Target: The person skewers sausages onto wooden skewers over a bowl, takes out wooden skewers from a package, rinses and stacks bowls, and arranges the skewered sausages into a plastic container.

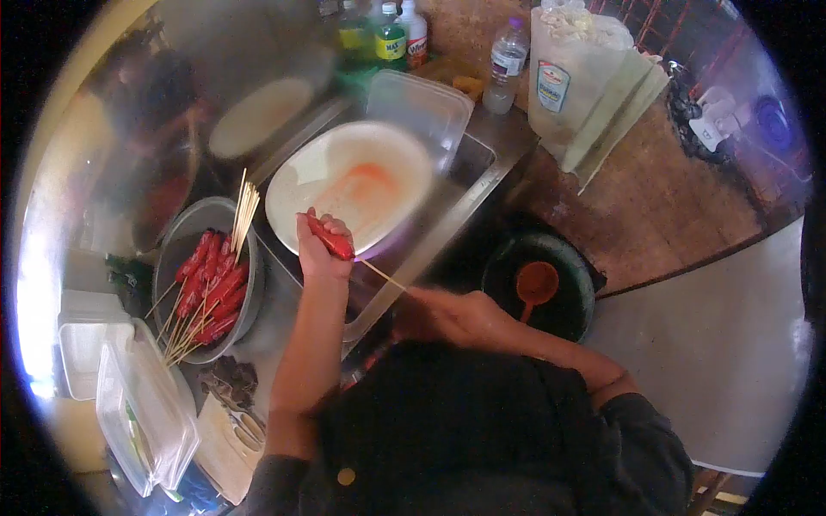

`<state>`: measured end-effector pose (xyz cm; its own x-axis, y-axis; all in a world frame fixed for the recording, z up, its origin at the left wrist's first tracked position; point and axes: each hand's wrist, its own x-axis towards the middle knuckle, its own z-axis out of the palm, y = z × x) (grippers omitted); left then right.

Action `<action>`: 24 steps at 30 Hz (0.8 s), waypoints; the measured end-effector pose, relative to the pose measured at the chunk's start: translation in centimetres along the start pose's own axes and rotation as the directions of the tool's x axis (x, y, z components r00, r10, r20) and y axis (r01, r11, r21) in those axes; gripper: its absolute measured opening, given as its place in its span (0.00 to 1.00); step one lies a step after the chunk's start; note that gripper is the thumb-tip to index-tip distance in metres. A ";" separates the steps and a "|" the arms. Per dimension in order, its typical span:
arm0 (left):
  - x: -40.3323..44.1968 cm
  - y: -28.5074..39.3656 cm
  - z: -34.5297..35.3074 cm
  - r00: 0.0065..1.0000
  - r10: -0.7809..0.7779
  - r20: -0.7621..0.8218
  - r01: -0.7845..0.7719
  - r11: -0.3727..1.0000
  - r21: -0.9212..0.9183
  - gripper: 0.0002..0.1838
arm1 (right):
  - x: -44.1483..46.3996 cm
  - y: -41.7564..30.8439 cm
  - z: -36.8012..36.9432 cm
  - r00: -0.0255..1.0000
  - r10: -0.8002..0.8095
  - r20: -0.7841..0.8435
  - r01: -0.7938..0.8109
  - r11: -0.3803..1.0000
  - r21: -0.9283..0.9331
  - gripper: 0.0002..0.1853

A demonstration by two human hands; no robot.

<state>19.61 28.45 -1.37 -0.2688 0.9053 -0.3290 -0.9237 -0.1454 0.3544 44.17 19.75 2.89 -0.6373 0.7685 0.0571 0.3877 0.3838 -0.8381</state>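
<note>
Red sausage (pixel 334 242) rests in the left hand (pixel 322 251), above the near rim of a white oval basin (pixel 297 185). Far left, clear plastic containers (pixel 142 408). Next, a grey bowl (pixel 191 227) of skewered sausages (pixel 211 279), sticks poking out over its near edge; bundle of bare sticks (pixel 246 211) leaning at its right side. Left fingers clamped around the sausage. Basin behind, reddish smear inside; clear plastic box (pixel 430 107) beyond. Thin stick (pixel 379 273) spans from the sausage's lower end to the right hand (pixel 452 314), blurred, fingers together on the stick. Right of that, dark pan (pixel 568 308) with reddish ladle (pixel 538 282) in it.
</note>
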 end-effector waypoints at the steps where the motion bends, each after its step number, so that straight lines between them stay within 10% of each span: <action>1: -0.1 0.0 0.1 1.000 -0.001 0.003 0.001 1.000 0.000 0.12 | 0.0 0.0 -0.1 0.999 0.040 0.033 -0.042 0.998 0.045 0.22; 10: 0.0 0.0 0.0 0.999 -0.039 0.002 0.039 0.999 -0.037 0.12 | 0.3 0.6 0.0 0.999 -0.045 -0.018 0.043 0.993 -0.109 0.21; 15: -1.9 -1.5 2.7 0.948 -0.092 -0.304 0.092 0.996 -0.015 0.10 | 0.3 0.9 0.2 0.999 -0.020 -0.033 0.017 0.996 -0.091 0.21; 18: -1.0 -1.3 0.1 0.959 -0.266 -0.102 0.263 0.964 -0.043 0.11 | 0.3 0.7 0.1 1.000 0.004 -0.011 -0.005 0.996 -0.088 0.21; 24: -0.4 -1.6 -0.6 0.981 -0.145 -0.129 0.150 0.988 0.029 0.16 | 0.1 -0.1 -0.3 0.999 0.043 0.023 -0.040 0.992 -0.122 0.22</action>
<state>21.01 28.05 -2.27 -0.1645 0.8577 -0.4872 -0.9453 0.0040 0.3262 44.26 19.96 3.21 -0.6349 0.7725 0.0089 0.4913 0.4127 -0.7670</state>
